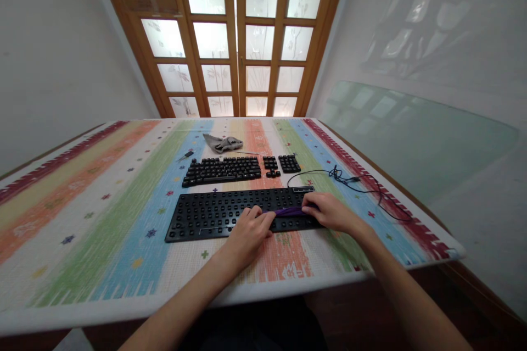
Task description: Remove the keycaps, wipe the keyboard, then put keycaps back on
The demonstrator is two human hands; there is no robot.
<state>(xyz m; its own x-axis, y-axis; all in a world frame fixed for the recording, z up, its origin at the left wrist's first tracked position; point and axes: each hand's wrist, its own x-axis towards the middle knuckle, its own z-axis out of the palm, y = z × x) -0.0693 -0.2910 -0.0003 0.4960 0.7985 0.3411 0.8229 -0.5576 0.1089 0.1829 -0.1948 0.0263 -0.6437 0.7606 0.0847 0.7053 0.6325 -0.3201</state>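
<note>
A black keyboard base (222, 204) with its keycaps off lies flat near the table's front edge. Across its right half a purple cloth (290, 211) is stretched between both hands, low over the key switches. My left hand (252, 226) pinches the cloth's left end, its fingers closed over the base. My right hand (325, 209) grips the other end above the right side of the base. Behind the base, the removed black keycaps (224, 168) sit in keyboard order, with smaller groups of keycaps (289, 163) to their right.
A crumpled grey cloth (224, 143) lies behind the keycaps, beside a thin rod. A small dark tool (188, 154) rests at their left. The keyboard's black cable (341, 176) trails in loops to the right over the striped tablecloth (123, 219).
</note>
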